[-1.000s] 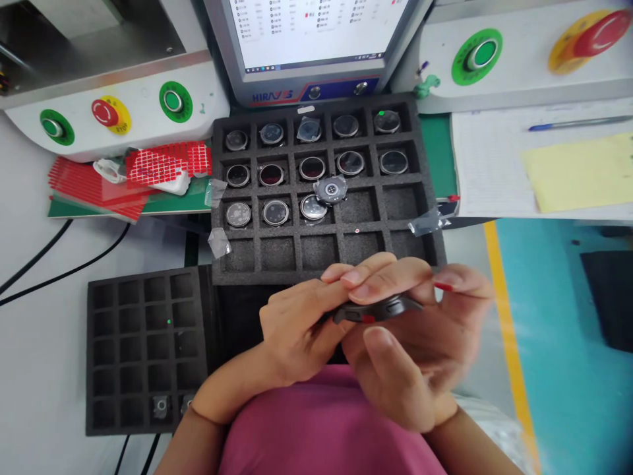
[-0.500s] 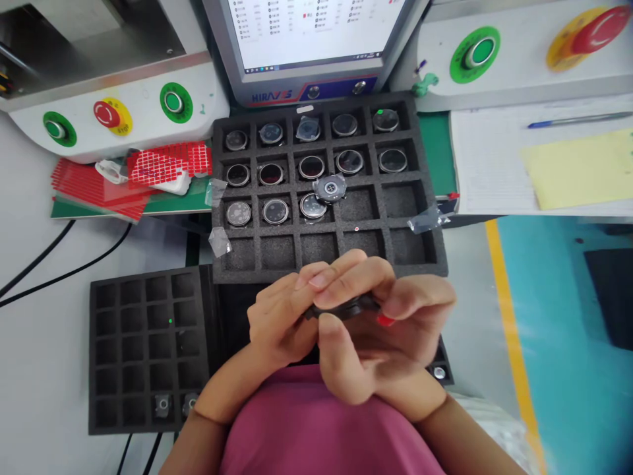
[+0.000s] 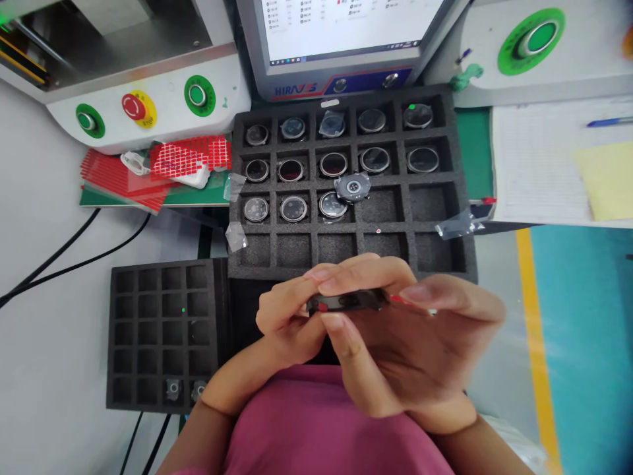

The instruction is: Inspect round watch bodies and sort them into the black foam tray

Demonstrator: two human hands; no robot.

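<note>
In front of my chest, a dark watch case [image 3: 353,301] is held edge-on between both hands. My left hand [image 3: 287,320] is closed around its left end. My right hand [image 3: 420,336] pinches it, thumb below and fingers above. A small red piece [image 3: 397,299] shows by the right index finger; its kind is unclear. Just beyond the hands lies a black foam tray [image 3: 353,254] with several round watch cases in its pockets. One watch case [image 3: 353,187], back side up, rests across a pocket divider against another watch case [image 3: 332,205].
A second foam tray [image 3: 148,323] at lower left holds a few wrapped pieces. Red film sheets [image 3: 123,178] lie on the left ledge below a machine panel with buttons. A monitor [image 3: 346,33] stands behind. Papers [image 3: 534,165] and a pen [image 3: 610,121] lie right.
The view has shifted, so the trays appear further right. My right hand's fingers have spread wider, and more of the watch case's edge shows between the hands.
</note>
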